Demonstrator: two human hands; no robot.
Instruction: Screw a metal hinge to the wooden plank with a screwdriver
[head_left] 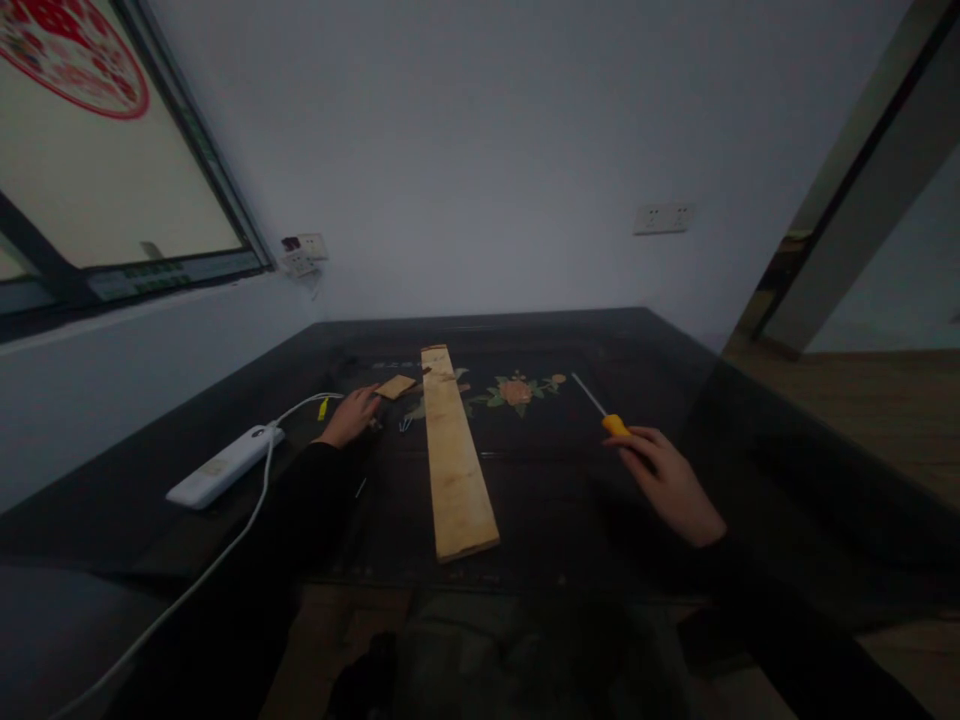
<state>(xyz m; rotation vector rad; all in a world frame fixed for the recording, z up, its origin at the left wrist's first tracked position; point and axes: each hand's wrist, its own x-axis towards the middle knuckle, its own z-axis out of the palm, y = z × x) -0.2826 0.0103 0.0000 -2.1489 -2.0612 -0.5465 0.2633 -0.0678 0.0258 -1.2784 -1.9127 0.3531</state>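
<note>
My right hand (671, 485) grips a screwdriver (615, 425) by its yellow handle, the metal shaft pointing forward and left above the dark table. My left hand (351, 415) rests on the table with its fingers stretched forward, beside a small flat wooden piece (395, 387); whether the fingertips touch it I cannot tell. Between my hands lies a long pale wooden board (454, 455), running away from me. Small metal bits (406, 424) lie between my left hand and the board, too small to name.
A white power strip (225, 466) with a white cable (259, 500) lies at the left, and a yellow tag (323, 408) is near my left wrist. The dark table (555, 520) bears a painted flower. Behind it stands a wall with sockets (664, 218); a window is at the left.
</note>
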